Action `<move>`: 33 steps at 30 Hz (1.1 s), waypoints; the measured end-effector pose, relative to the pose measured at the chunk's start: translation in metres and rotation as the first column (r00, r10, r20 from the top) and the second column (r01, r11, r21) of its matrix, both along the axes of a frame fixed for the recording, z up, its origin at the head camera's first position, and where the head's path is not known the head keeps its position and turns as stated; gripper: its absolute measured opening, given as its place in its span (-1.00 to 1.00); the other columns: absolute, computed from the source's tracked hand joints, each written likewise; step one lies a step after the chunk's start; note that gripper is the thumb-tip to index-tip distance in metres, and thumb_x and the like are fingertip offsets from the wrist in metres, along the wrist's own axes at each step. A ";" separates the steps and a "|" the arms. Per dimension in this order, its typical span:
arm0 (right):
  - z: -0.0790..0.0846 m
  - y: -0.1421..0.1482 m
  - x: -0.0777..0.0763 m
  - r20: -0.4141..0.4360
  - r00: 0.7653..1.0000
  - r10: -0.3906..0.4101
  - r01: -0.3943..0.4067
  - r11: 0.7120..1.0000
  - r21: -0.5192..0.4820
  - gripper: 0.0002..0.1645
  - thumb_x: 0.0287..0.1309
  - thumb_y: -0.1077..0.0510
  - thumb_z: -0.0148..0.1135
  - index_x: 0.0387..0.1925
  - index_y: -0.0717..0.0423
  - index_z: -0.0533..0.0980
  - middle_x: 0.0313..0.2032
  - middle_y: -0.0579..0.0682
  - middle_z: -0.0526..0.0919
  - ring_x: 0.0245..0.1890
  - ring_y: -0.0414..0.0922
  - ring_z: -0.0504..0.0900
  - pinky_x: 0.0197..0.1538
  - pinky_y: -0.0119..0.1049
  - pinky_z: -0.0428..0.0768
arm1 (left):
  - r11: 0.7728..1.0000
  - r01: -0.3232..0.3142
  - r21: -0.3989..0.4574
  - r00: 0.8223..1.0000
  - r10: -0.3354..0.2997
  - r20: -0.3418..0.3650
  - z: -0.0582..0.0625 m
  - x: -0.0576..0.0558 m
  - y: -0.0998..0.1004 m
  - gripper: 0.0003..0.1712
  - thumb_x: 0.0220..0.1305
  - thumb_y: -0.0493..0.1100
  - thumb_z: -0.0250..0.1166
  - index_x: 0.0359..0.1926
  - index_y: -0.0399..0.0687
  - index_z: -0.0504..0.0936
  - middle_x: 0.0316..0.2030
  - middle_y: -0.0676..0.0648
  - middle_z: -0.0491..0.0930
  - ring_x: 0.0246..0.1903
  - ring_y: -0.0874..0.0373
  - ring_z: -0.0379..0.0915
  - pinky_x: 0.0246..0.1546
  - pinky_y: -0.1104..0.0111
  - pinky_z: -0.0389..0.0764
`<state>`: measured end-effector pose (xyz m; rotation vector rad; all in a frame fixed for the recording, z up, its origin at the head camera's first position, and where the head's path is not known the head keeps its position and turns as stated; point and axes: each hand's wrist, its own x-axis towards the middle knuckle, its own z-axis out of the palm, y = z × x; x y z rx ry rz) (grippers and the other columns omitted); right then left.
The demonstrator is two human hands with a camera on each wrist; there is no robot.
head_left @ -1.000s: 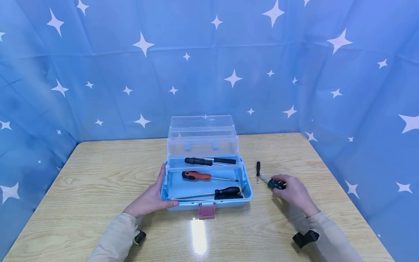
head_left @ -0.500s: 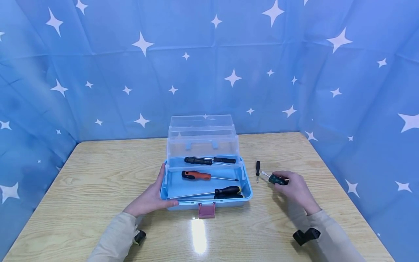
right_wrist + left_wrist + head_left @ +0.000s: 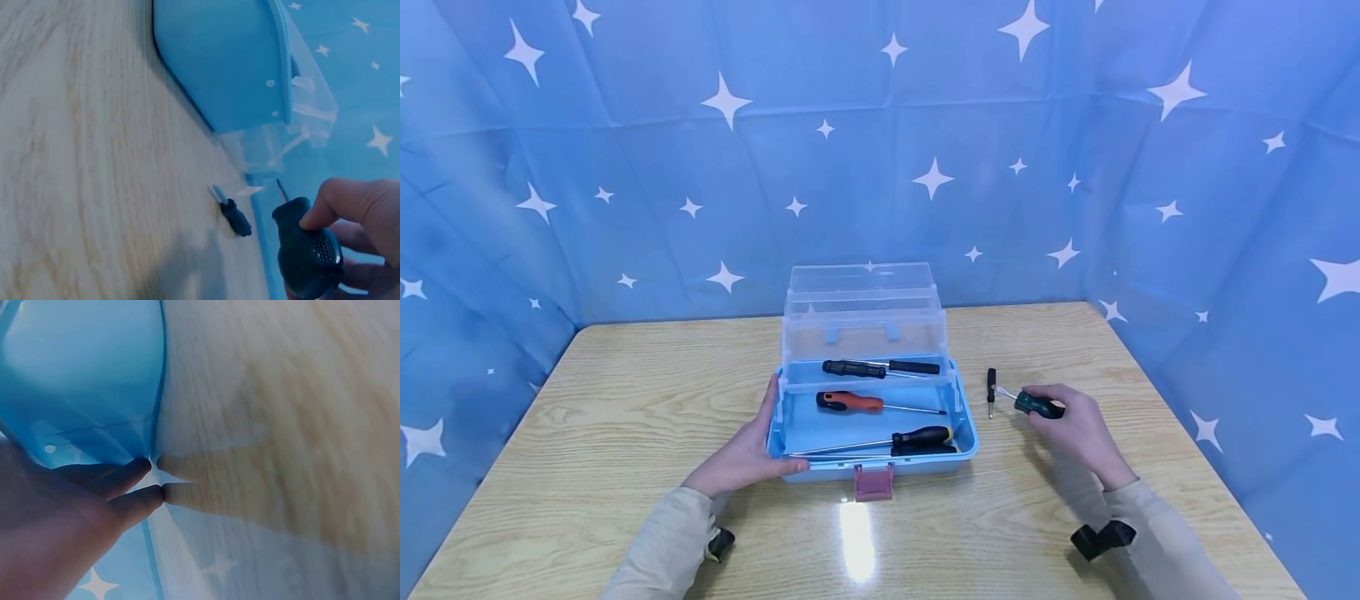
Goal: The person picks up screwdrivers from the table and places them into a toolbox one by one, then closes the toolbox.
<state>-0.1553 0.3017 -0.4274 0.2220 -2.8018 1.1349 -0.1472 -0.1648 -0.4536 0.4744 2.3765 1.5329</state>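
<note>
A light blue toolbox [image 3: 805, 475] with a raised clear lid stands mid-table in the head view. My left hand [image 3: 747, 450] rests on its left front corner, thumb along the front wall and fingers straight against the side. In the left wrist view, fingertips reach down to the table beside the box wall [image 3: 94, 375]. My right hand [image 3: 1075, 425] pinches the dark green handle of a short screwdriver [image 3: 1037, 406] right of the box; its shaft points left. In the right wrist view, thumb and fingers hold this screwdriver [image 3: 306, 250] above the table.
A small black screwdriver [image 3: 991, 387] lies between the box and my right hand. Inside the box are an orange-handled screwdriver [image 3: 852, 402] and several black-handled ones [image 3: 921, 437]. A purple latch [image 3: 873, 483] hangs at the front. A starry blue curtain [image 3: 880, 167] borders the table [image 3: 647, 400].
My right hand has raised the green screwdriver slightly and shifted it away from me; its tip has swung to sit beside the small black screwdriver. The left hand and box stay put.
</note>
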 end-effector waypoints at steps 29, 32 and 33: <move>0.038 -0.028 -0.003 -0.103 0.984 0.146 -0.144 0.989 0.026 -0.58 0.06 0.41 0.25 0.03 0.29 0.59 -0.06 0.23 0.61 -0.29 -0.01 0.55 -0.40 -0.35 0.53 | 1.000 -0.008 -0.030 1.000 0.008 -0.003 0.002 0.001 0.000 0.49 0.01 0.01 0.53 0.48 0.21 -0.57 0.50 -0.24 -0.30 0.41 -0.28 -0.24 0.29 -0.19 0.00; 0.042 -0.033 -0.003 -0.112 0.979 0.169 -0.166 0.985 0.037 -0.59 0.06 0.41 0.26 0.02 0.28 0.60 -0.06 0.22 0.62 -0.29 -0.03 0.55 -0.39 -0.36 0.53 | 0.999 -0.011 -0.036 1.000 0.011 -0.001 0.003 0.002 0.000 0.49 0.01 0.03 0.52 0.48 0.21 -0.57 0.49 -0.25 -0.30 0.41 -0.29 -0.22 0.29 -0.18 0.01; 0.043 -0.034 -0.003 -0.114 0.978 0.177 -0.173 0.984 0.038 -0.59 0.06 0.41 0.26 0.01 0.28 0.60 -0.06 0.21 0.62 -0.29 -0.03 0.55 -0.40 -0.36 0.53 | 0.999 -0.011 -0.038 1.000 0.011 0.000 0.003 0.002 0.000 0.49 0.01 0.03 0.52 0.48 0.20 -0.57 0.49 -0.25 -0.29 0.41 -0.29 -0.22 0.28 -0.18 0.01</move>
